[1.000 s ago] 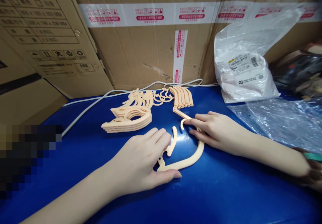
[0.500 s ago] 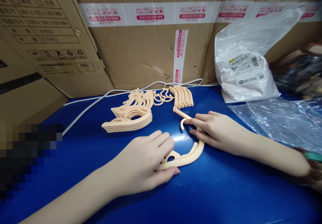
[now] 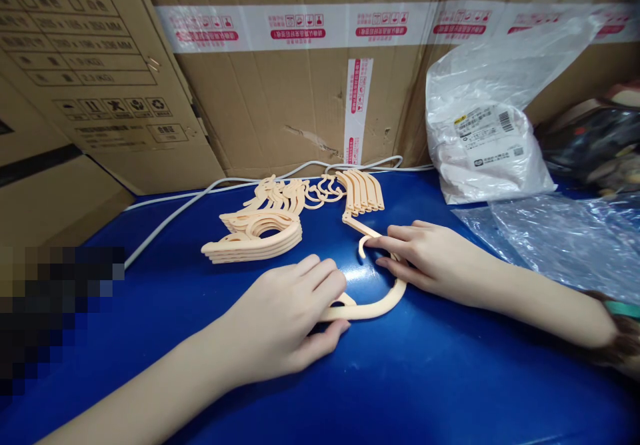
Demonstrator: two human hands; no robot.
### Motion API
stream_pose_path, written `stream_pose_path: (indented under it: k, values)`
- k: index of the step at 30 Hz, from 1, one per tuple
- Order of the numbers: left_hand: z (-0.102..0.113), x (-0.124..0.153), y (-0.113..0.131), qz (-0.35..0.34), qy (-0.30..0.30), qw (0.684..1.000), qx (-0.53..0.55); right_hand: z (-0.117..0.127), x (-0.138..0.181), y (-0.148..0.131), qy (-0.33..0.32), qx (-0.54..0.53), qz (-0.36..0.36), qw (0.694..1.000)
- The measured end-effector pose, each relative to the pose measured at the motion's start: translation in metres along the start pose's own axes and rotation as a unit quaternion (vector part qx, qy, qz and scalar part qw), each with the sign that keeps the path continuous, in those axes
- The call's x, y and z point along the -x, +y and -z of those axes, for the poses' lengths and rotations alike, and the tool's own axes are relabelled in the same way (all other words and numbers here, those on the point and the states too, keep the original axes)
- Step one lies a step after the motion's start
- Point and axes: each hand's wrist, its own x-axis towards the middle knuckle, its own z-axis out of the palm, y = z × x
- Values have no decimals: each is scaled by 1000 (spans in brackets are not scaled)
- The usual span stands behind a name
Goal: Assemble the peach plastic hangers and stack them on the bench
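A cream plastic folding hanger [image 3: 377,309] lies on the blue tabletop [image 3: 400,378] between my hands. My left hand [image 3: 295,318] is closed around its curved arm at the left end, thumb below and fingers over the top. My right hand [image 3: 423,255] grips the middle part near the small hook, with the index finger on the hook. A straight arm of the hanger sticks out beyond the right fingertips, up and to the left. Part of the hanger is hidden under both hands.
Behind my hands lie a stack of folded cream hangers [image 3: 255,238], a row of hanger arms [image 3: 363,191] and several loose hooks [image 3: 325,193]. A white cable [image 3: 175,215] runs along the cardboard boxes [image 3: 280,111]. A plastic bag [image 3: 487,145] and clear film [image 3: 565,238] are at right.
The curved arm under my left hand has turned: its inner strip showed before, and now it reads as one smooth band. My left thumb has shifted slightly up; my right hand stays put.
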Motion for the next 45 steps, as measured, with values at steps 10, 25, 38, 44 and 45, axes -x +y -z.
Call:
stream_pose_path:
  k: [10,25,38,44,45]
  values:
    - [-8,-2,-9,10,113,984,-135,3,0,-5,-3,10,48,999]
    - [-7,2,-7,15,108,991,-74,4,-1,-6,-19,-41,70,997]
    - [-6,1,-6,83,63,995,3,2,3,-35,-9,-98,158,982]
    - [-7,2,-4,104,62,990,68,6,5,-37,18,-121,150,981]
    - [-7,2,-5,105,60,990,75,6,5,-34,29,-110,133,984]
